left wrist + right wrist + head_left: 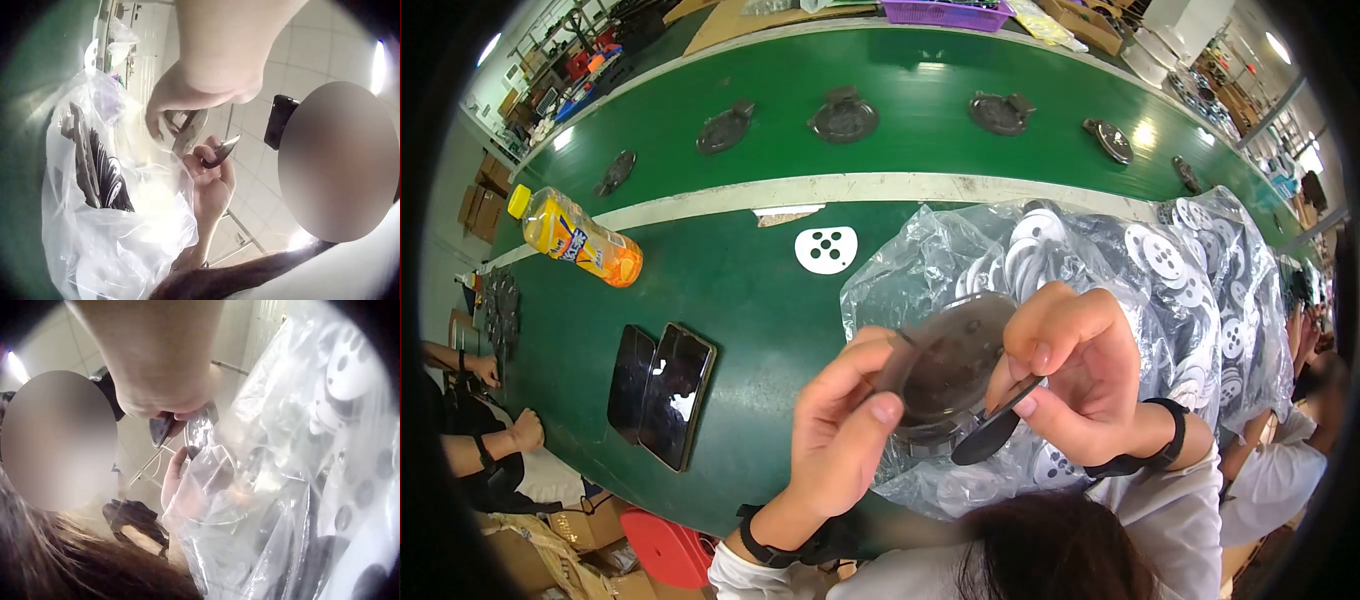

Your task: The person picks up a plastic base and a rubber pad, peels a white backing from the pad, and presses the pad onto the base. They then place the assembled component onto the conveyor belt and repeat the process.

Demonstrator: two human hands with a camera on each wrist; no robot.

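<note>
My left hand [835, 425] grips a round, dark see-through part [955, 365] by its left rim, thumb in front. At its lower right edge, my right hand [1090, 375] pinches a small dark oval piece [990, 435] between thumb and fingers. The oval piece overlaps the round part's rim in the head view; I cannot tell if the two are joined. In the left wrist view the oval piece [222, 152] shows a shiny edge. The round part [201, 428] appears below my right hand in the right wrist view.
A clear plastic bag [920, 245] full of white discs with holes lies under and beyond my hands. One white disc [826, 250], a black phone [680, 395] and an orange drink bottle [585, 240] are on the green table. Similar dark round parts [845, 118] sit along the green belt [780, 75].
</note>
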